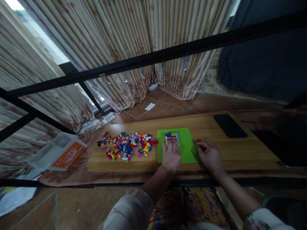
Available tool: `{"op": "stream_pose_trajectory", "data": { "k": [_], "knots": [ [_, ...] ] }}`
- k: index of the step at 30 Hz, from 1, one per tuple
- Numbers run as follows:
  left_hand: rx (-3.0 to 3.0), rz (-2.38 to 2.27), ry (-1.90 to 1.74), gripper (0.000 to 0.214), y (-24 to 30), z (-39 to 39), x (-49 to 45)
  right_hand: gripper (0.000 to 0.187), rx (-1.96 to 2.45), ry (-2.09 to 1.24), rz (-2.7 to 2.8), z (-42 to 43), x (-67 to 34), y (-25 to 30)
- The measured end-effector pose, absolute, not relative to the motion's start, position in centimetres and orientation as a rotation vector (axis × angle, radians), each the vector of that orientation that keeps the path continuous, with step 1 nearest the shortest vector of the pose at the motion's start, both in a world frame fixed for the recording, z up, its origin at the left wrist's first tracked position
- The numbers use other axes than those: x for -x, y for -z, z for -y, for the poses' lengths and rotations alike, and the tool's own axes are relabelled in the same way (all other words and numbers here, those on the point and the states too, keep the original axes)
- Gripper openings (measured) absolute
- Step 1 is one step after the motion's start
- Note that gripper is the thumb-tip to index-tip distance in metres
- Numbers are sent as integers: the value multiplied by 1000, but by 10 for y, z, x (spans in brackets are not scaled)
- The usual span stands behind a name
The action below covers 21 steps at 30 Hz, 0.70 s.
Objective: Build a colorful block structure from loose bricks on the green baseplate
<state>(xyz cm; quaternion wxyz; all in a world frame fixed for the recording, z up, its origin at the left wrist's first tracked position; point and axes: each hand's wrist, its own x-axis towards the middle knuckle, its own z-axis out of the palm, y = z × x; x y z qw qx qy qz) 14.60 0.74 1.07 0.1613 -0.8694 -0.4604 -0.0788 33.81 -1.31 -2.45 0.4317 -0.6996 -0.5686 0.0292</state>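
Note:
A bright green studded baseplate (188, 150) lies on the wooden board. On its upper left part stands a small build of toy bricks (171, 136) in blue, red, white and light blue. My left hand (171, 156) reaches over the baseplate, its fingers stretched out and the tips resting on the near side of this build. They hide part of the bricks. My right hand (210, 157) is at the baseplate's right edge with its fingers curled in and the thumb close to the index finger. Whatever may be between those fingertips is hidden.
Left of the baseplate spreads a pile of loose coloured bricks (124, 145). A black phone (230, 125) lies on the wooden board (144, 166) at the right. A clear plastic box (59, 150) with an orange label stands off the left end. A black metal bar (144, 62) crosses behind.

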Motion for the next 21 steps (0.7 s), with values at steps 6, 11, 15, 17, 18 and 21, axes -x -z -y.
{"op": "stream_pose_trajectory", "data": {
  "k": [6,11,15,17,18,21],
  "knots": [
    [2557,1443,404,51,-19,-3,-139,29,1741,-96,1445,13,-340,24],
    [2553,1634,700,65,-31,4,-110,32,1763,-87,1450,13,-339,22],
    [2464,1750,919,62,-20,22,-72,34,1780,-107,1445,14,-341,23],
    [2407,1791,978,57,-9,32,-53,34,1794,-122,1440,14,-341,22],
    [2377,1817,1002,53,-4,36,-45,34,1799,-127,1442,14,-341,22],
    [2323,1894,1061,48,6,40,-26,35,1801,-129,1464,15,-342,20]
  ]
}}
